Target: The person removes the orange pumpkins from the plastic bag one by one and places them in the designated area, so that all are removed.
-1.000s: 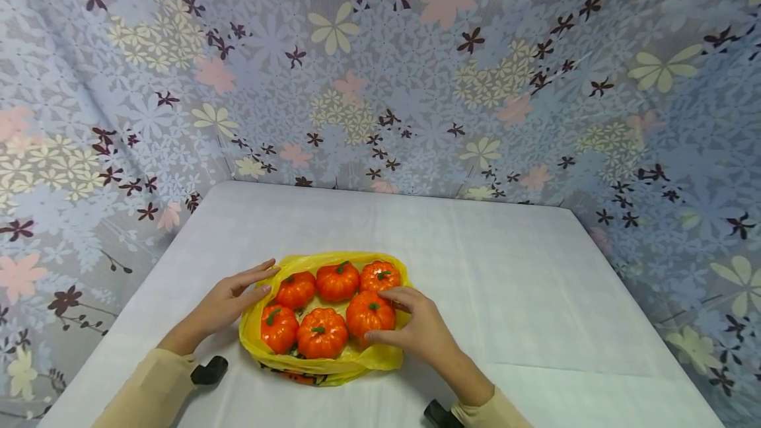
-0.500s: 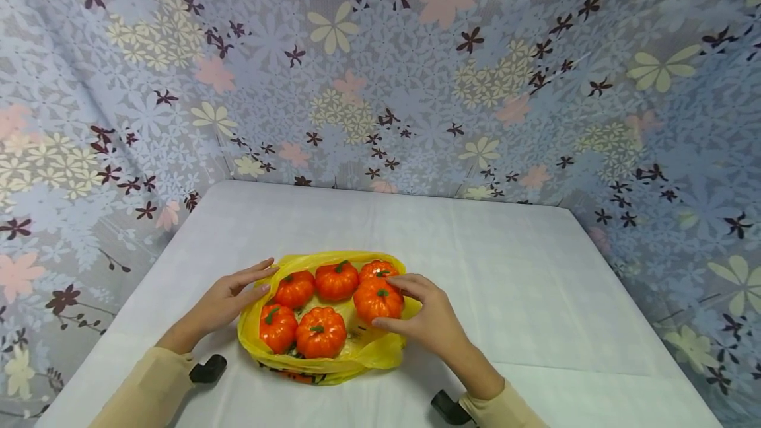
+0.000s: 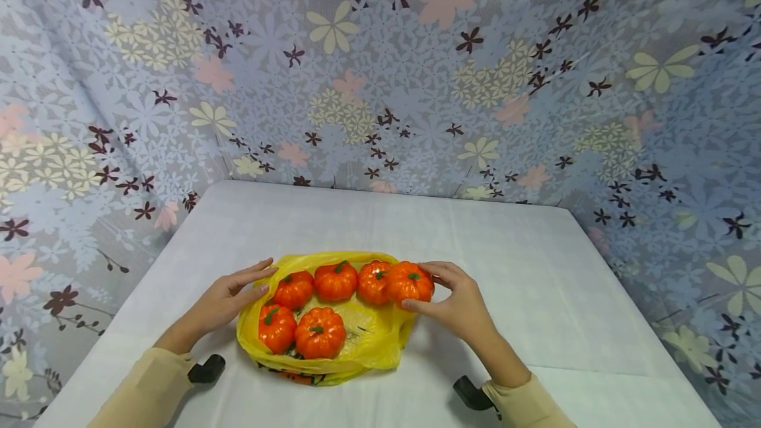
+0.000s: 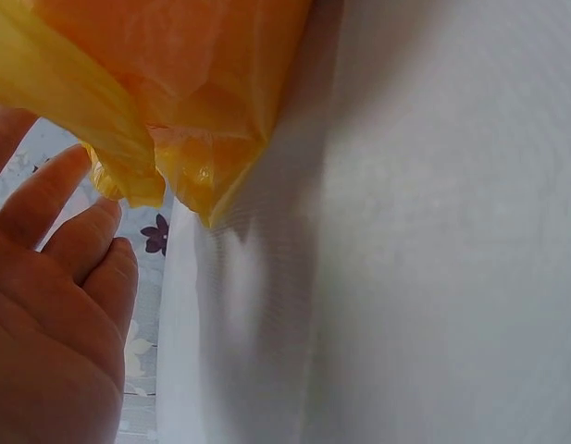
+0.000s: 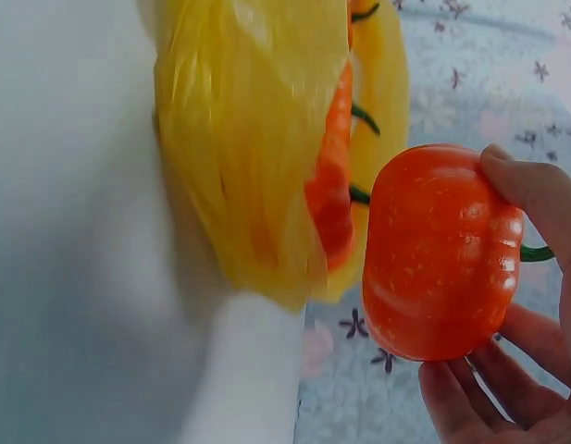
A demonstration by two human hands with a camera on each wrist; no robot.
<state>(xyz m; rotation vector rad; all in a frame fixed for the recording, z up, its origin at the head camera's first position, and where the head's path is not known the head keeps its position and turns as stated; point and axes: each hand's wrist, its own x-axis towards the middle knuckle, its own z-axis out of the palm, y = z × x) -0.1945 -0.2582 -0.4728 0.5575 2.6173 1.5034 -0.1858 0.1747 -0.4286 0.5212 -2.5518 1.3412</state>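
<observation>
Pumpkin [image 3: 410, 281] and right hand [image 3: 460, 292] have shifted rightward together since the earlier frame; it is now over the yellow bag's [image 3: 380, 354] right rim, just ahead of my palm. Hazards, as I judge: glossy skin could slip if my pinch slackens; low carry could snag the thin plastic and drag the bag. Grip: spread pumpkin-wide, thumb and fingers clasping opposite sides. Five other pumpkins [image 3: 320, 333] sit left of it. Left hand [image 3: 228, 296]: fingers extended at the bag's opposite rim, holding nothing obvious; fingertip contact hard to confirm.
</observation>
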